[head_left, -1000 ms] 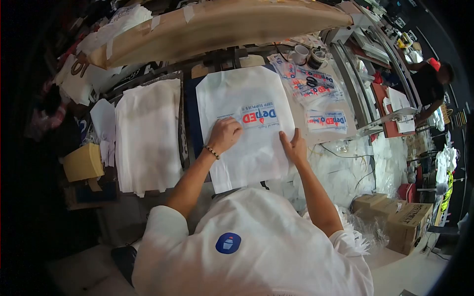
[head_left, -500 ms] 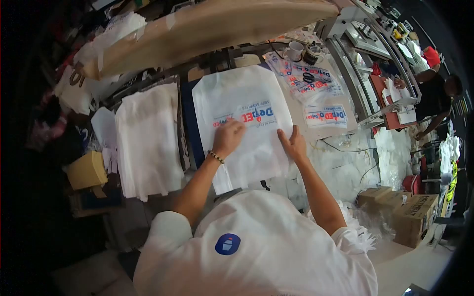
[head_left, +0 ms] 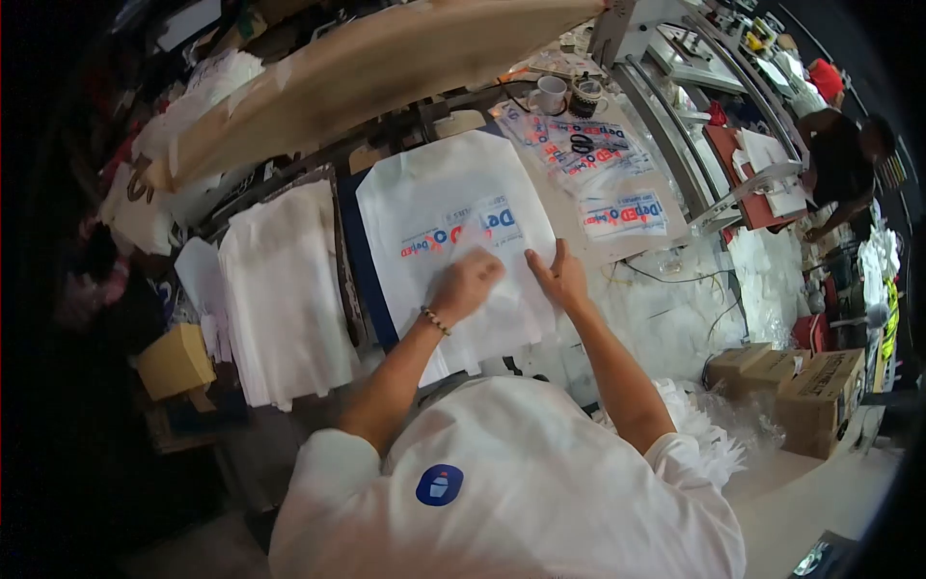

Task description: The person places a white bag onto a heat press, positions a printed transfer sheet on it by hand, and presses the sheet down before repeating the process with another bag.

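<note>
A white cloth-like piece [head_left: 415,193] lies on a dark blue board [head_left: 353,232] in front of me, its upper corners slanted. Blue and red "DepED" print [head_left: 434,237] runs across its middle. My left hand [head_left: 469,282], a beaded bracelet at its wrist, is closed over the white piece just below the print. A pale blur shows around its fingers; whatever they hold cannot be made out. At the right edge of the piece rests my right hand [head_left: 562,277], open, with thumb and forefinger spread apart.
A stack of white pieces [head_left: 285,289] lies to the left. On the right are printed transfer sheets [head_left: 622,212], scissors [head_left: 581,144], a mug [head_left: 551,95] and a metal-framed machine [head_left: 666,106]. A long padded board [head_left: 386,72] crosses the far side. Another person [head_left: 839,159] works at far right.
My left hand has moved down and slightly right, off the print. A pale blur now covers part of the lettering. My right hand stays at the edge while the whole view has shifted slightly.
</note>
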`<state>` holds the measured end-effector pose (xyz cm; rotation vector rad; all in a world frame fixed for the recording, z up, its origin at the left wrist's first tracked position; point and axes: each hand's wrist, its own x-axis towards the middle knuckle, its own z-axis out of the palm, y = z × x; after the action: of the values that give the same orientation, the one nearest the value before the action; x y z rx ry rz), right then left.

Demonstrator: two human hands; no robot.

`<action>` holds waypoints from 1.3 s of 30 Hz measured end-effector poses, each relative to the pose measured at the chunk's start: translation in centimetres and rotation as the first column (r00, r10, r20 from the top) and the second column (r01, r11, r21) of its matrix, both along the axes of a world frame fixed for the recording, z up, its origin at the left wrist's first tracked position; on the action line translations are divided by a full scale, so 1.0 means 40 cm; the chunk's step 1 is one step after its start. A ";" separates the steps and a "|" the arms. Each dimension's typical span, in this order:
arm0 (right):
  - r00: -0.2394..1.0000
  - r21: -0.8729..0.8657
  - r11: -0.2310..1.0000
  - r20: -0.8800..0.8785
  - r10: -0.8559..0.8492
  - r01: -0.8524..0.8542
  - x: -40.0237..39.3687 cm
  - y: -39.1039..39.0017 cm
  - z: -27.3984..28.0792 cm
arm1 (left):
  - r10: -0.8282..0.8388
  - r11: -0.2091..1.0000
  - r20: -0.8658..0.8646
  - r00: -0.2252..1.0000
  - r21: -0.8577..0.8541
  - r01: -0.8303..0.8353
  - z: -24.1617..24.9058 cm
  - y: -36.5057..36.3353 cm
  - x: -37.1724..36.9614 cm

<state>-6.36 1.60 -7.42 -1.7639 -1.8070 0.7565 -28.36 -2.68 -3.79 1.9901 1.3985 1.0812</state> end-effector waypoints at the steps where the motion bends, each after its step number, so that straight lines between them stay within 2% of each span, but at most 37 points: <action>1: 1.000 0.037 0.999 -0.008 -0.006 0.007 0.006 -0.004 -0.007 | 0.193 0.980 0.084 0.978 0.026 -0.195 0.013 0.022 -0.003; 2: 1.000 0.028 0.999 -0.010 -0.023 0.023 0.007 -0.011 0.000 | 0.378 0.922 0.173 0.909 0.021 -0.387 0.015 0.037 -0.006; 3: 1.000 -0.029 0.999 0.001 -0.029 0.029 0.005 -0.011 0.009 | 0.296 0.945 0.161 0.942 0.093 -0.313 -0.009 0.041 -0.001; 4: 1.000 -0.081 0.996 0.013 -0.024 0.025 0.005 -0.012 0.017 | 0.296 0.946 0.163 0.941 0.086 -0.313 -0.023 0.029 0.002; 5: 1.000 -0.081 0.997 0.015 -0.017 0.018 0.008 -0.011 0.002 | -0.121 0.989 0.026 0.992 0.088 0.119 -0.029 0.015 0.001; 6: 1.000 -0.033 0.999 -0.002 -0.017 0.017 0.008 -0.004 -0.018 | -0.520 0.850 -0.105 0.848 0.033 0.525 -0.014 0.005 0.001; 7: 0.999 0.014 1.000 -0.024 -0.021 0.021 0.006 0.004 -0.038 | -0.308 0.948 -0.086 0.948 0.055 0.313 0.000 -0.005 0.010; 8: 0.999 0.019 0.999 -0.036 -0.029 0.030 -0.001 0.008 -0.023 | -0.316 0.945 -0.099 0.944 0.056 0.322 0.023 0.008 0.007; 9: 0.999 -0.008 1.000 -0.039 -0.024 0.024 0.001 0.006 -0.010 | -0.004 0.997 0.028 1.000 0.079 0.002 0.041 0.024 0.009; 10: 0.999 -0.044 0.999 -0.034 -0.018 0.016 0.008 -0.008 0.000 | 0.309 0.946 0.159 0.938 0.050 -0.321 0.045 0.027 0.019; 11: 0.999 -0.054 0.998 -0.031 -0.026 0.024 0.013 -0.017 -0.001 | 0.229 0.969 0.223 0.948 0.037 -0.243 0.035 0.018 0.040; 12: 1.000 -0.059 0.998 -0.010 -0.028 0.027 0.011 -0.015 0.002 | 0.231 0.969 0.227 0.946 0.031 -0.244 0.014 0.000 0.053; 13: 1.000 -0.056 0.998 0.007 -0.024 0.024 0.006 -0.008 0.008 | -0.128 0.990 0.047 0.991 0.061 0.125 -0.010 -0.020 0.059; 14: 1.000 -0.050 0.999 0.005 -0.015 0.016 0.006 -0.004 0.002 | -0.469 0.879 -0.138 0.872 0.022 0.476 -0.006 -0.030 0.066; 15: 1.000 -0.036 0.999 -0.008 -0.002 0.002 0.006 -0.005 -0.005 | -0.335 0.930 -0.090 0.938 0.130 0.345 0.001 -0.027 0.073; 16: 1.000 -0.017 1.000 -0.024 -0.004 0.004 0.009 0.001 -0.012 | -0.348 0.923 -0.104 0.932 0.134 0.359 0.010 -0.010 0.072; 17: 0.999 -0.016 1.000 -0.031 -0.022 0.021 0.008 0.005 -0.004 | -0.092 0.990 0.026 0.995 0.108 0.089 0.044 0.001 0.080; 18: 0.999 -0.024 0.999 -0.024 -0.030 0.030 0.004 -0.005 0.000 | 0.182 0.982 0.144 0.973 0.031 -0.189 0.057 -0.003 0.089; 19: 0.999 -0.028 0.999 -0.010 -0.033 0.032 0.007 -0.015 0.005 | 0.053 0.996 0.034 0.998 0.066 -0.055 0.034 0.002 0.089; 20: 1.000 -0.029 0.999 -0.002 -0.028 0.028 0.015 -0.015 -0.003 | 0.058 0.996 0.042 0.997 0.064 -0.060 0.019 -0.004 0.091; 22: 1.000 -0.040 0.999 -0.016 -0.002 0.001 0.010 0.002 -0.016 | -0.166 0.977 -0.087 0.982 0.117 0.176 -0.003 -0.009 0.076; 23: 1.000 -0.031 0.999 -0.026 -0.007 0.006 0.002 0.007 -0.001 | -0.010 0.988 -0.065 0.998 0.153 0.020 0.010 -0.002 0.066; 24: 0.999 -0.046 0.999 -0.042 -0.012 0.010 0.004 0.002 0.011 | -0.023 0.987 -0.073 0.997 0.157 0.035 0.022 0.017 0.052; 25: 0.999 -0.073 0.997 -0.052 -0.016 0.012 0.011 -0.014 0.017 | 0.191 0.969 0.030 0.981 0.155 -0.193 0.030 0.031 0.034; 26: 0.998 -0.083 0.996 -0.050 -0.024 0.020 0.015 -0.022 0.006 | 0.399 0.901 0.130 0.908 0.125 -0.414 0.034 0.035 0.020; 28: 0.999 -0.043 0.999 -0.034 -0.006 0.005 0.014 -0.009 -0.006 | 0.377 0.917 0.117 0.919 0.093 -0.388 0.020 0.033 0.008; 30: 0.999 -0.059 0.998 -0.032 0.007 -0.009 0.010 -0.006 -0.001 | 0.171 0.980 -0.055 0.984 0.113 -0.163 0.010 0.034 -0.010; 31: 0.999 -0.080 0.997 -0.032 0.000 -0.003 0.010 -0.004 0.002 | 0.173 0.979 -0.058 0.983 0.117 -0.166 0.009 0.040 -0.025; 33: 1.000 -0.019 1.000 -0.028 -0.015 0.015 0.007 0.008 -0.035 | 0.368 0.921 0.010 0.930 0.130 -0.366 0.016 0.047 -0.055; 34: 0.999 0.045 0.999 -0.020 -0.028 0.029 0.007 0.021 -0.050 | 0.371 0.920 0.012 0.929 0.131 -0.369 0.019 0.047 -0.070; 35: 1.000 0.048 0.999 -0.018 -0.021 0.022 0.002 0.039 -0.028 | 0.445 0.877 -0.037 0.895 0.219 -0.428 0.020 0.045 -0.088; 36: 0.997 0.288 0.957 0.060 -0.049 0.029 -0.010 0.058 0.012 | 0.520 0.824 -0.080 0.850 0.308 -0.475 0.019 0.040 -0.105; 37: 0.987 0.512 0.859 0.126 -0.095 0.017 -0.028 0.085 0.042 | 0.551 0.811 -0.146 0.822 0.327 -0.486 0.011 0.033 -0.120; 38: 0.988 0.513 0.858 0.125 -0.092 0.015 -0.052 0.125 0.048 | 0.554 0.809 -0.145 0.820 0.328 -0.488 -0.011 0.033 -0.134; 39: 0.997 0.411 0.910 0.065 0.032 -0.056 -0.080 0.171 0.048 | 0.577 0.804 -0.211 0.789 0.317 -0.504 -0.043 0.033 -0.148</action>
<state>-9.57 8.45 -5.49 -1.4803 -1.8818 0.3062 -34.26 -1.36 -5.50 2.0287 2.2010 1.2787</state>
